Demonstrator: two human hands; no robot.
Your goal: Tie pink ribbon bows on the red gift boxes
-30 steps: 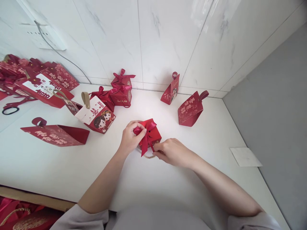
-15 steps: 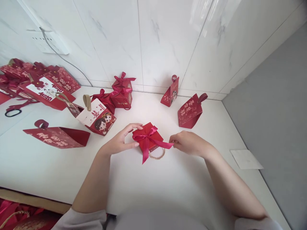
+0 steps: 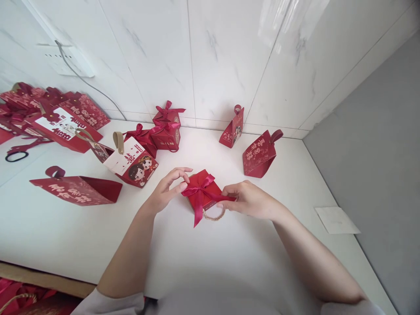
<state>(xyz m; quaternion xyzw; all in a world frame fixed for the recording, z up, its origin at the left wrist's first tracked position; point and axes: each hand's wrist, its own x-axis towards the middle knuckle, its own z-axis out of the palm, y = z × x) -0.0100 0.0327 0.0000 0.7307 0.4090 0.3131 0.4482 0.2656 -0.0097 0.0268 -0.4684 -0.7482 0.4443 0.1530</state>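
Note:
A small red gift box (image 3: 210, 185) with a crimson ribbon bow (image 3: 201, 190) on top sits on the white table in front of me. Its twisted gold cord handle (image 3: 215, 217) loops out at the near side. At the box's right, my right hand (image 3: 247, 200) pinches the right ribbon tail between thumb and fingers. Beside the left corner, my left hand (image 3: 166, 189) has its index finger stretched out and its thumb close to the bow's left loop; whether it touches the loop is unclear. One ribbon tail hangs down the near side of the box.
Red gift boxes (image 3: 166, 138) with bows stand at the wall. Handled boxes (image 3: 260, 155) are at right, others (image 3: 78, 190) at left. Scissors (image 3: 18, 155) lie by a pile of red boxes. A white paper (image 3: 337, 219) lies right; a carton (image 3: 49, 278) of red items is lower left.
My right hand has moved left and closed on the right ribbon tail. My left thumb has shifted up from the box's near left side toward the bow loop.

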